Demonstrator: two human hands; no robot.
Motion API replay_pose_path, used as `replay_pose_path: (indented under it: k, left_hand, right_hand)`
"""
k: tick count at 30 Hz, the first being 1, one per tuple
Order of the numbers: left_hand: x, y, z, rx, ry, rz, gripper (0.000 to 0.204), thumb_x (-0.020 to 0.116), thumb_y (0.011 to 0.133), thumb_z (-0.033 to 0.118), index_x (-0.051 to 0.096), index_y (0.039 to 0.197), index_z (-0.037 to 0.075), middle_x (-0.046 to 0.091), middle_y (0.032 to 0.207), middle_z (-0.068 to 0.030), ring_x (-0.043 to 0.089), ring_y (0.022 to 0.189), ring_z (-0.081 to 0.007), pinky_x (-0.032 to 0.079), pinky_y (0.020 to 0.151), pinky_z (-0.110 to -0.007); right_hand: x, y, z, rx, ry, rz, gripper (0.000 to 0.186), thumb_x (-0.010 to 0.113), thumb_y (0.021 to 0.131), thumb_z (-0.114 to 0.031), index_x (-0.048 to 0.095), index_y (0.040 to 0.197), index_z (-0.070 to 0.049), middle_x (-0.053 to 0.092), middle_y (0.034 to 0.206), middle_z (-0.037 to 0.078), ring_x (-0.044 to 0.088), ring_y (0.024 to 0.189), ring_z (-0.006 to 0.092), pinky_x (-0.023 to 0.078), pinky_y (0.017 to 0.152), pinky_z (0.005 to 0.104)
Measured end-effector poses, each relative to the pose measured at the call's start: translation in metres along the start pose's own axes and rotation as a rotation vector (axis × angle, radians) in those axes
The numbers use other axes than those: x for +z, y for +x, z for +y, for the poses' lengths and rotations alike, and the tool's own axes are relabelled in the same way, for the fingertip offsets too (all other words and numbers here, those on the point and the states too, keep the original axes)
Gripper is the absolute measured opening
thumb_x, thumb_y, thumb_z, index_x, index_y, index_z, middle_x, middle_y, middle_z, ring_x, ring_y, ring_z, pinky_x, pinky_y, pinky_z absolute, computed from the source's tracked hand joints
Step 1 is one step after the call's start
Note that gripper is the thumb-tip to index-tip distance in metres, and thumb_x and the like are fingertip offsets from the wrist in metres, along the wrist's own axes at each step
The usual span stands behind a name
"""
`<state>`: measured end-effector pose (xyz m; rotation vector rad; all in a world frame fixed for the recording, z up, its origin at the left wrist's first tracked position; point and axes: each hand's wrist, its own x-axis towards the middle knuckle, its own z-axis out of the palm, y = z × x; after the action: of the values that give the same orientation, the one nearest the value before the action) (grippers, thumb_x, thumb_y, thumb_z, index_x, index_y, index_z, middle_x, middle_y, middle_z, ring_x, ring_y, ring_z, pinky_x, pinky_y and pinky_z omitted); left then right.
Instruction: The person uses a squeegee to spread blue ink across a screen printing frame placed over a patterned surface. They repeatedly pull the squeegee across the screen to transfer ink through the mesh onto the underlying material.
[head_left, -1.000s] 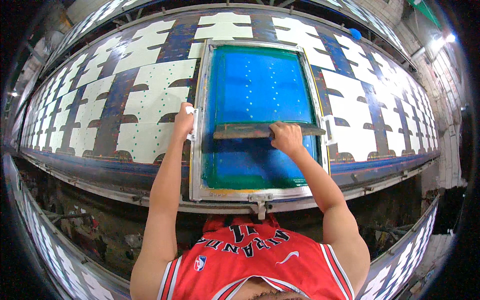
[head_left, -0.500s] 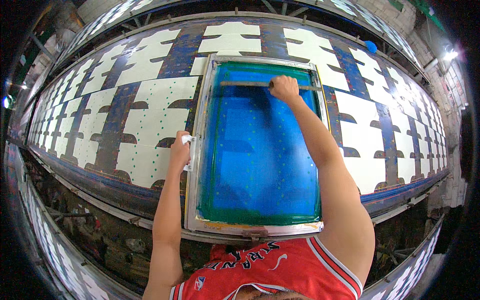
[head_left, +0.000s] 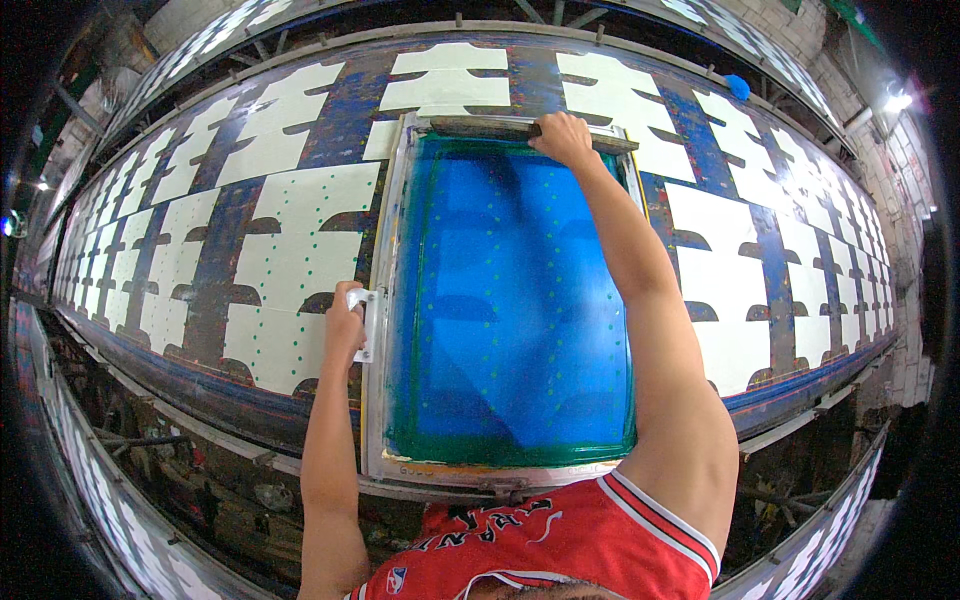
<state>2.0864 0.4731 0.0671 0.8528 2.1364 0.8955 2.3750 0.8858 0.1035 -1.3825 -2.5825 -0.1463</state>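
A screen-printing frame (head_left: pixel 378 410) with pale metal rails lies on the long table in front of me. Its mesh (head_left: pixel 490 330) is blue with green ink along the borders, and rows of green dots show through it. My left hand (head_left: pixel 344 318) is closed around a white handle (head_left: pixel 370 325) on the frame's left rail. At the far end of the frame, my right hand (head_left: pixel 563 137) grips a squeegee (head_left: pixel 475 128), which lies crosswise along the far rail. My fingertips there are partly hidden.
White cut pieces (head_left: pixel 308 235) lie in rows along the dark, ink-stained table (head_left: pixel 345 120). Those left of the frame carry green dots; pieces (head_left: pixel 715 280) on the right look plain. A blue object (head_left: pixel 738 87) sits at the table's far edge. More tables with white pieces run parallel.
My right hand has moved the squeegee farther away, from inside the mesh up to the far rail. The frame and my left hand appear slightly lower and more to the left.
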Motion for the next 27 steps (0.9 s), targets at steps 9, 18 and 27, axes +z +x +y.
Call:
replay_pose_path:
  k: [9,18,27]
  left_hand:
    - [0.003,0.012,-0.021,0.145,0.061,0.050,0.037,0.052,0.095,-0.003,0.055,0.128,0.013,0.070,0.109,-0.0245,0.069,0.096,-0.0395,0.052,0.082,-0.048]
    - [0.004,0.013,-0.028,0.157,0.067,0.057,0.034,0.055,0.096,0.000,0.057,0.127,0.014,0.070,0.115,-0.0253,0.066,0.109,-0.0457,0.049,0.091,-0.050]
    - [0.002,0.014,-0.027,0.130,0.026,0.043,0.035,0.052,0.095,0.006,0.057,0.128,0.016,0.071,0.103,-0.0239,0.071,0.082,-0.0387,0.055,0.068,-0.047]
  right_hand:
    - [0.009,0.014,0.001,0.012,-0.018,-0.112,0.029,0.069,0.079,-0.029,0.079,0.093,-0.007,0.076,0.096,0.020,0.075,0.092,0.0383,0.060,0.078,0.0503]
    - [-0.025,-0.084,-0.040,-0.014,-0.032,-0.177,0.026,0.069,0.077,-0.028,0.079,0.087,-0.006,0.076,0.094,0.020,0.075,0.089,0.0380,0.061,0.078,0.0486]
    - [-0.078,-0.292,-0.131,0.000,0.046,-0.265,0.020,0.070,0.073,-0.024,0.077,0.079,-0.006,0.075,0.086,0.019,0.075,0.080,0.0375,0.060,0.069,0.0496]
